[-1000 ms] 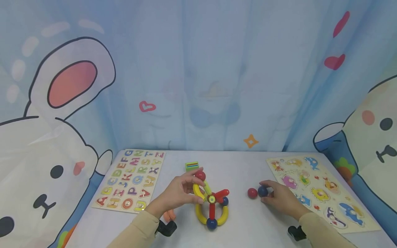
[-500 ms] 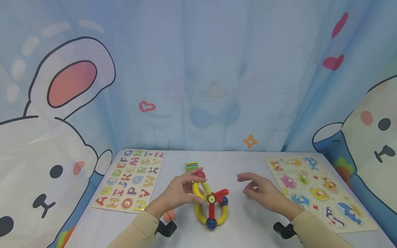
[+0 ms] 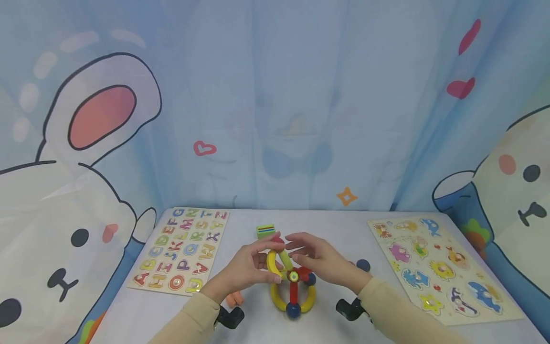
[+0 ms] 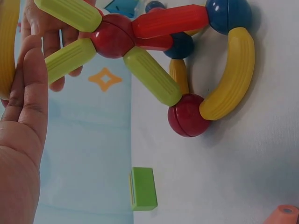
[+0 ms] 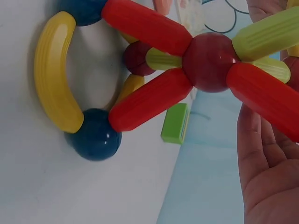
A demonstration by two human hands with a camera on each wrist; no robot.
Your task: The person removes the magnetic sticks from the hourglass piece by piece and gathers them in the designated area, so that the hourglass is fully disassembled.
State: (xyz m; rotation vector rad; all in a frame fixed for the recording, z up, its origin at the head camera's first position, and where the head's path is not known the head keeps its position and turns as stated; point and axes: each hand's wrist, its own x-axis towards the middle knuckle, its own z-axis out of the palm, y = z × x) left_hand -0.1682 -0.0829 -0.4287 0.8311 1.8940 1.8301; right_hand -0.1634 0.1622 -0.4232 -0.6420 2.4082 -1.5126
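Left hand point(image 3: 249, 267): thumb and fingers pinch a yellow curved stick point(image 3: 271, 262) of the ball-and-stick toy point(image 3: 293, 292), which stands on the worktop point(image 3: 322, 327) between both hands. Right hand point(image 3: 323, 260): fingers extended beside the toy's top; contact cannot be confirmed. Blue ball point(image 3: 363, 265) right of the right wrist; green block point(image 3: 265, 231) beyond the left hand

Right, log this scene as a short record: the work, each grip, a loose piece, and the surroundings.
Work: ball-and-stick build on white table
Left grip: holds curved yellow stick by the build
Right grip: beside the build's upper part, fingers loosely bent; contact unclear
Loose piece: blue ball, near right sleeve
Behind build: green block
Left side: letter board
Right side: animal board
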